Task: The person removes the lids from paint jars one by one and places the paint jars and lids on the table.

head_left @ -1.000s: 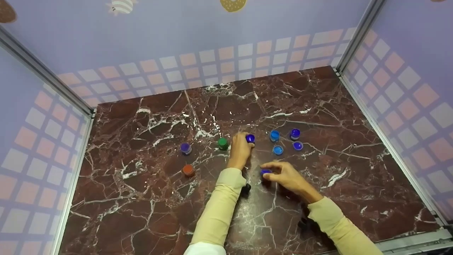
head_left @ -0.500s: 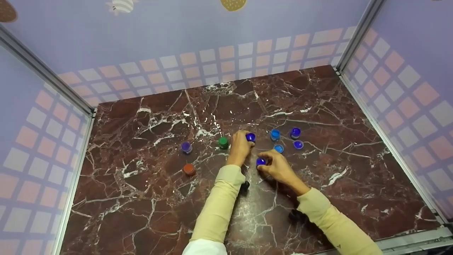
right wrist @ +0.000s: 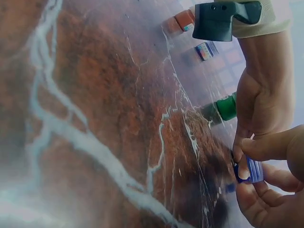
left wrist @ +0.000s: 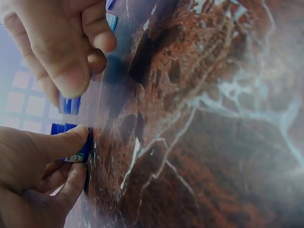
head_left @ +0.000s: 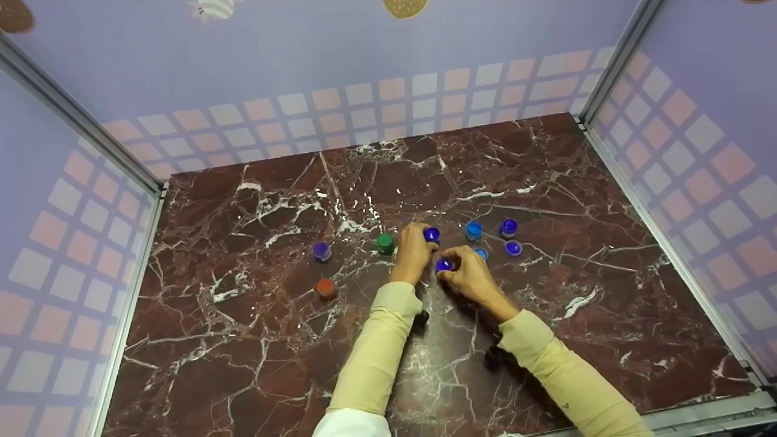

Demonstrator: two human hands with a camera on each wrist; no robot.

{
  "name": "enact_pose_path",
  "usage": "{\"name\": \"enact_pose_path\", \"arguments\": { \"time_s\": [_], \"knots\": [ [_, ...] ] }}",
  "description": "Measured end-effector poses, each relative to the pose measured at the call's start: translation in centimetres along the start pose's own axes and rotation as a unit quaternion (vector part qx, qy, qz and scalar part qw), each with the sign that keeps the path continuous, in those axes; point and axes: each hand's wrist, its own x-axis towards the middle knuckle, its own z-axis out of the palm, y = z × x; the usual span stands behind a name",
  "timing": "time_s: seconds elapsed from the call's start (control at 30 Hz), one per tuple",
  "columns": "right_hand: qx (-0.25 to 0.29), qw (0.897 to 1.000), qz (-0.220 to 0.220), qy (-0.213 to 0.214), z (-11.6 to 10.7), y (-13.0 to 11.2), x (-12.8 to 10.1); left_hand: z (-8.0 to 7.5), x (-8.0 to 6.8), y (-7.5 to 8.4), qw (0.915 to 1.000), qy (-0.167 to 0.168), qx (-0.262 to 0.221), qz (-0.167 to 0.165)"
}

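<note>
My left hand (head_left: 423,244) grips a small dark-blue jar (head_left: 431,234) standing on the marble tabletop (head_left: 243,340). In the left wrist view its thumb and fingers (left wrist: 66,142) curl round the blue jar (left wrist: 72,154). Just in front of that jar, my right hand (head_left: 448,273) pinches a dark-blue cap (head_left: 444,264) and holds it slightly above the table. The right wrist view shows the blue cap (right wrist: 251,171) between the right thumb and fingers, close to the left hand (right wrist: 261,104).
Left of the hands stand a green jar (head_left: 385,243), a purple jar (head_left: 322,250) and an orange jar (head_left: 326,287). To the right stand a light-blue jar (head_left: 473,230) and a purple jar (head_left: 508,227), with a light-blue cap (head_left: 482,252) and a purple cap (head_left: 513,247) before them. Walls enclose three sides.
My right hand has carried the blue cap away from me and leftward, up close to the blue jar. The left hand has stayed on that jar.
</note>
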Motion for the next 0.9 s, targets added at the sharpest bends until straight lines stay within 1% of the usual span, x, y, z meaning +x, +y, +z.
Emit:
{"name": "enact_pose_path", "arguments": {
  "time_s": [0.13, 0.37, 0.53, 0.67, 0.8, 0.9],
  "knots": [
    [-0.013, 1.0, 0.012, 0.01, 0.2, 0.1, 0.5, 0.0, -0.1, 0.2, 0.9999, 0.005, -0.004, 0.009],
    [-0.039, 0.998, -0.011, 0.039, 0.7, 0.1, 1.0, 0.0, 0.1, 0.4, 1.0, -0.005, 0.001, 0.0],
    [-0.045, 0.998, -0.003, 0.052, 1.2, 0.2, 1.3, 0.0, 0.1, 0.4, 1.0, -0.003, 0.003, 0.002],
    [-0.049, 0.997, 0.002, 0.061, 1.6, 0.4, 1.3, 0.1, 0.0, 0.4, 0.9999, -0.007, 0.01, -0.004],
    [-0.056, 0.996, -0.01, 0.074, 2.0, 0.5, 1.2, -0.1, 0.1, 0.4, 0.9998, -0.011, 0.011, -0.011],
    [-0.06, 0.995, -0.02, 0.075, 2.3, 0.3, 1.2, -0.2, 0.2, 0.3, 0.9997, -0.009, 0.006, -0.02]
  ]
}}
